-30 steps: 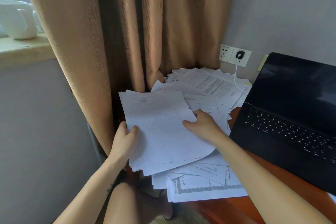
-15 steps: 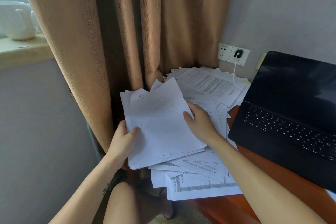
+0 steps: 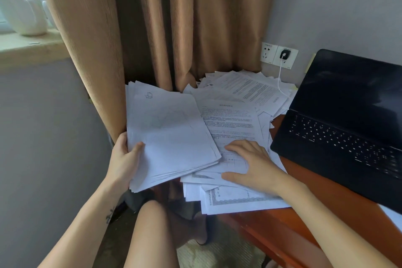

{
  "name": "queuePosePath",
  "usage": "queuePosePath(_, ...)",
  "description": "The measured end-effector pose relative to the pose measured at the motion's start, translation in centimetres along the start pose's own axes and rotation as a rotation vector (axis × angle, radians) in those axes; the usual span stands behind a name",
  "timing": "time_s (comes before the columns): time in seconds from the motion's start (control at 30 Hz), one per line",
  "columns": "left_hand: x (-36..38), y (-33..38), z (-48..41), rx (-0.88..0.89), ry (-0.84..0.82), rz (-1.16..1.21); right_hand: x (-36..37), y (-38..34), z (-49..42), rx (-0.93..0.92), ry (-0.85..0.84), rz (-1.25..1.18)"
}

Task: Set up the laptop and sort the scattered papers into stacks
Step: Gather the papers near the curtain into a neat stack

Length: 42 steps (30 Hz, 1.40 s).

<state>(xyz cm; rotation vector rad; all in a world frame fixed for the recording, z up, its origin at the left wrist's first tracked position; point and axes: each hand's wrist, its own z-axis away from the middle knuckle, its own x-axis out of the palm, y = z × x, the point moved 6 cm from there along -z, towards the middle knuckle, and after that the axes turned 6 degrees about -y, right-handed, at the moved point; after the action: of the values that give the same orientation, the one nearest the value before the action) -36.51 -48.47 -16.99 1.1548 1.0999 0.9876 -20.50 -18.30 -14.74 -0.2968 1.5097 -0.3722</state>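
My left hand [image 3: 124, 159] grips the lower left corner of a thick stack of white sheets [image 3: 169, 137], held off the table's left edge against the curtain. My right hand [image 3: 250, 163] lies flat with spread fingers on a printed sheet [image 3: 230, 122] on top of the scattered papers [image 3: 245, 87] that cover the table's left end. The open black laptop [image 3: 343, 124] stands to the right, its screen dark and its keyboard facing me.
The reddish wooden table [image 3: 304, 206] shows bare between papers and laptop. A white cable [image 3: 280, 76] runs from a wall socket [image 3: 285, 56] onto the papers. A tan curtain [image 3: 169, 28] hangs behind. A white kettle [image 3: 24, 13] stands on the windowsill. My knee [image 3: 150, 224] is below the table edge.
My right hand has let go of the held stack and moved down onto the printed sheet on the table. My left hand has swung the stack leftward, uncovering that sheet.
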Motion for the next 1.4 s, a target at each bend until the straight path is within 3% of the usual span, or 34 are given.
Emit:
queuePosePath(0.33,-2.1,-0.1,1.5,-0.002,0.030,-0.006,-0.4,-1.2,0.0,-0.082,0.051,0.213)
queuePosePath(0.5,-3.4,-0.8,1.8,-0.059,0.038,0.074,-0.5,-2.3,0.8,-0.362,0.358,0.382)
queuePosePath(0.57,-3.8,-0.9,1.9,-0.097,0.049,0.117,-1.0,-2.1,0.8,-0.317,0.396,0.299)
queuePosePath(0.73,-3.9,-1.0,2.3,-0.088,0.035,0.106,-3.3,0.0,1.4,-0.019,0.558,-0.247)
queuePosePath(0.83,-2.7,-0.9,2.8,-0.082,-0.024,0.097,-4.1,-0.6,1.6,0.012,0.623,-0.424)
queuePosePath(1.03,-0.2,-1.1,3.6,-0.123,-0.096,0.173,-2.7,-5.1,0.1,-0.104,0.472,-0.451)
queuePosePath(1.23,0.0,-0.7,4.2,-0.130,-0.132,0.298,1.8,-8.3,-1.7,-0.151,0.048,-0.352)
queuePosePath(1.3,-0.1,-0.7,4.3,-0.147,-0.143,0.297,1.9,-8.1,-1.7,-0.136,0.047,-0.394)
queuePosePath(1.4,-0.1,-1.0,4.2,-0.184,-0.154,0.257,0.5,-6.2,-2.1,-0.053,0.250,-0.407)
